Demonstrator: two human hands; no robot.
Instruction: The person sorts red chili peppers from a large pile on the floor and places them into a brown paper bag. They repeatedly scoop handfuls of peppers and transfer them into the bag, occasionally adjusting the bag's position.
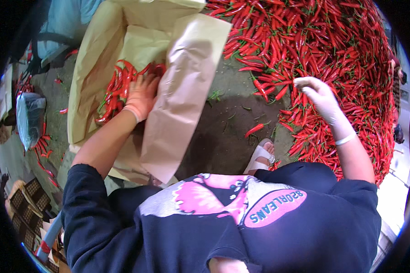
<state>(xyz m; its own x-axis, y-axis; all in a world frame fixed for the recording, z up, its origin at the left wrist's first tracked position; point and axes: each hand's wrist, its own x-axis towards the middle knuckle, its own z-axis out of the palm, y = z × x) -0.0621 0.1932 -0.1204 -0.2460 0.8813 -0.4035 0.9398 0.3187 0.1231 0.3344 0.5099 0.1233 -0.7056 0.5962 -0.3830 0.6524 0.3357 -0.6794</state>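
My left hand [142,96], in a thin glove that looks orange, is inside a paper-lined box [139,43]. Its fingers lie spread on the red chili peppers [119,84] heaped along the inner side. A wide flap of brown paper [189,86] stands up beside that wrist and hides part of the box's inside. To the right, my right hand [318,93] wears a whitish glove and hovers over the near edge of a big chili pile [332,50]. Its fingers are loosely bent and apart from the thumb, with nothing visible between them.
A few loose chilies [256,129] and green stems lie on the dark floor [218,145] near my sandalled foot [263,157]. At far left are a clear plastic bag [30,120], scattered chilies, and brown woven-looking crates [29,204]. Blue cloth [70,20] hangs beyond the box.
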